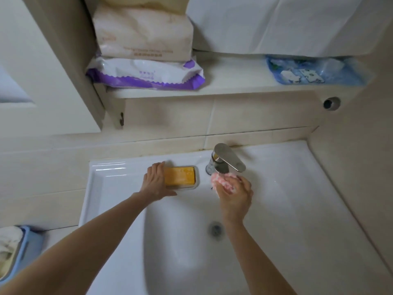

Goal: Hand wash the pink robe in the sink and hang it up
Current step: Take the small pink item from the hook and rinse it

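No text readable: tissue pack has a faint printed line low on its front, too blurred to read; purple-and-white pack carries a small pale logo, illegible; blue bag shows white labels, marks illegible

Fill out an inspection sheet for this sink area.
Surface: white ceramic sink, drain visible in the basin.
Job's things: bunched pink cloth under the spout of the chrome faucet; yellow soap bar in a pale dish on the sink's back ledge.
Clutter: blue plastic basket holding cream cloth, left of the sink.
Grips: left hand lies over the soap's left end, grip unclear; right hand holds the pink cloth.
Cables: nothing seen.
Surroundings: shelf above, with a purple-and-white pack, a beige pack stacked on it, and a blue plastic bag.
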`<state>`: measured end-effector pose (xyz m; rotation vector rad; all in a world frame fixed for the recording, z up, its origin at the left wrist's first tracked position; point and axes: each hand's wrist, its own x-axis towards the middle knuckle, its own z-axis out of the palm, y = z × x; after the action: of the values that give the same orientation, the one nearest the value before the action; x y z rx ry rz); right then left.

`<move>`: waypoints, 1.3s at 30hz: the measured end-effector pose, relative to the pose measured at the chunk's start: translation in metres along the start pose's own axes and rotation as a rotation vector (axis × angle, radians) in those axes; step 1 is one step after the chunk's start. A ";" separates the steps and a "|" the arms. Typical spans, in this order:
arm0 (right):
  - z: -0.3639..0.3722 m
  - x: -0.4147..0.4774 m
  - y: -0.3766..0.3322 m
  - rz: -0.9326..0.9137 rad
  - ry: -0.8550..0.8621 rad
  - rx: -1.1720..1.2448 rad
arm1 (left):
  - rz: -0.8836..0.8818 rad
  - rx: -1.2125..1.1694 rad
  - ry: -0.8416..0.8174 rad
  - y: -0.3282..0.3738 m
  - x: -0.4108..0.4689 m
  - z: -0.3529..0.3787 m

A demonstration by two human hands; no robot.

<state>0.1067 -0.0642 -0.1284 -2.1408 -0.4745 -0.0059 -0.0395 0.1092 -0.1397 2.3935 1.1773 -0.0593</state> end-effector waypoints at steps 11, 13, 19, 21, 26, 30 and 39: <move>-0.001 0.007 0.000 0.100 -0.058 0.065 | 0.108 0.297 -0.030 -0.001 0.032 0.014; -0.019 -0.008 0.010 0.023 -0.063 0.039 | 0.140 0.390 -0.031 0.001 0.033 0.012; -0.076 0.009 -0.026 0.097 0.198 0.368 | 0.140 0.394 -0.037 0.006 0.025 0.008; -0.073 0.030 -0.052 -0.078 0.110 0.285 | 0.123 0.383 -0.039 0.007 0.018 0.005; -0.018 0.077 -0.073 -0.547 -0.452 -0.248 | 0.068 0.259 -0.014 0.011 -0.019 -0.014; -0.001 0.077 -0.059 -0.588 -0.444 -0.358 | 0.083 0.133 0.005 0.031 -0.064 -0.044; -0.044 0.048 -0.040 -0.619 -0.504 -0.469 | 0.237 -0.099 0.070 0.135 -0.140 -0.154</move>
<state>0.1452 -0.0627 -0.0625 -2.3470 -1.5445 0.0830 -0.0506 0.0014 0.0831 2.4451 0.8953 0.1564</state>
